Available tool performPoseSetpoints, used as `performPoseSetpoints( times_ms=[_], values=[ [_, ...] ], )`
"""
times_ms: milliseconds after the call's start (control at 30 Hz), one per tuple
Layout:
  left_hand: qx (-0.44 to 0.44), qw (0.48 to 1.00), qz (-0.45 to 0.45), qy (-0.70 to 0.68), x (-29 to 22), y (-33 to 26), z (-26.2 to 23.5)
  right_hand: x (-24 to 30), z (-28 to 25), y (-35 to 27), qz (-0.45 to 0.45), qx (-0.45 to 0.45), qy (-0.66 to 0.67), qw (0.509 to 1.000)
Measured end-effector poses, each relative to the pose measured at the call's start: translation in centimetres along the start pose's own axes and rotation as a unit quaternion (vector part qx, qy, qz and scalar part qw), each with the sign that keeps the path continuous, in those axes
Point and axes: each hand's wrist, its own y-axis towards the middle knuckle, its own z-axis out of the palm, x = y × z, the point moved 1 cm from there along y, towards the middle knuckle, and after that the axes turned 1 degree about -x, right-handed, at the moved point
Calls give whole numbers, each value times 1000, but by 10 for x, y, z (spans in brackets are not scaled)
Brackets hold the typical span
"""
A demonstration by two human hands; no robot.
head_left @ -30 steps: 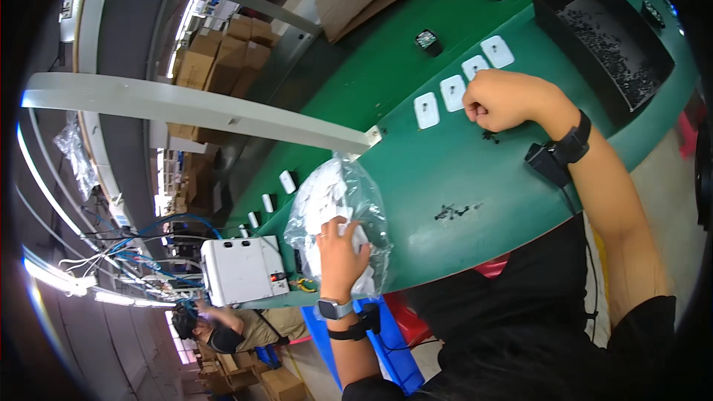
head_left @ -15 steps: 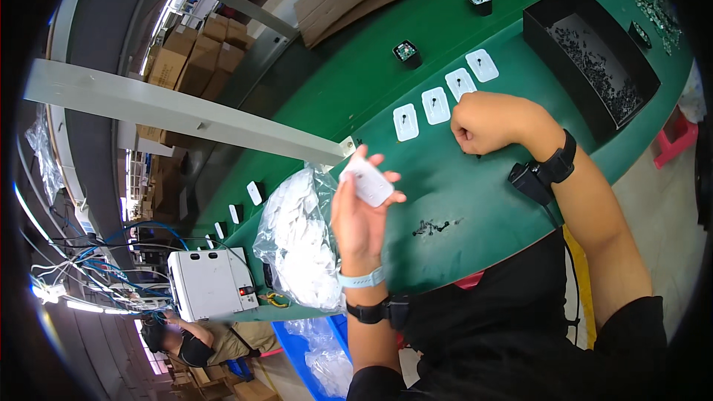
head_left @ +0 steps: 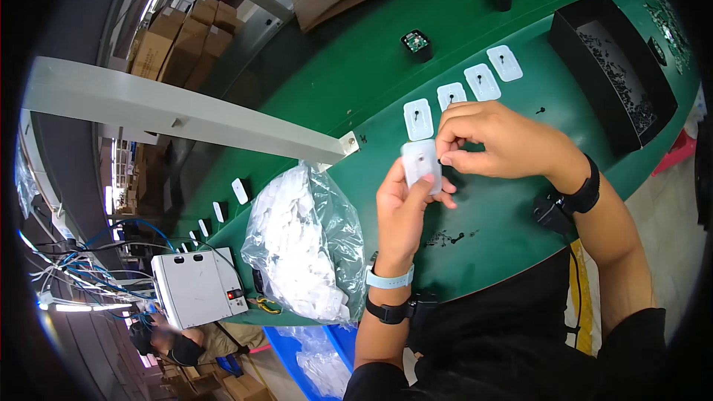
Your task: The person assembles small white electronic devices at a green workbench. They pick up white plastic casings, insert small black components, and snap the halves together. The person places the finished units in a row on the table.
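My left hand (head_left: 402, 208) holds a small white plastic plate (head_left: 420, 163) upright above the green table (head_left: 312, 89). My right hand (head_left: 494, 139) meets it from the right, fingertips pinched at the plate's right edge; I cannot tell whether something small sits between them. Just beyond the hands lie several matching white plates (head_left: 464, 93) in a row, each with a dark screw at its middle. A clear plastic bag (head_left: 304, 245) full of white parts lies to the left of my left hand.
A black tray (head_left: 568, 33) of small dark screws sits at the far right. Black square parts (head_left: 417, 42) lie further back. A grey metal beam (head_left: 186, 115) crosses the left. A white electrical box (head_left: 197, 287) with cables stands at lower left, a seated person (head_left: 167, 338) below it.
My left hand came out of the bag with a white plate and lifted it toward the middle. My right hand left the row of plates and came to meet it.
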Motion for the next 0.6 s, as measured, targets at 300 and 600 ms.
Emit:
performPoseSetpoints(
  times_ms=[300,600],
  values=[
    [-32,999,-9,18,-2,-4,-2,1,7,3,-61,-12,-95,994],
    [-28,997,-61,-49,-4,-1,-11,3,16,0,-87,15,-196,977]
  ],
)
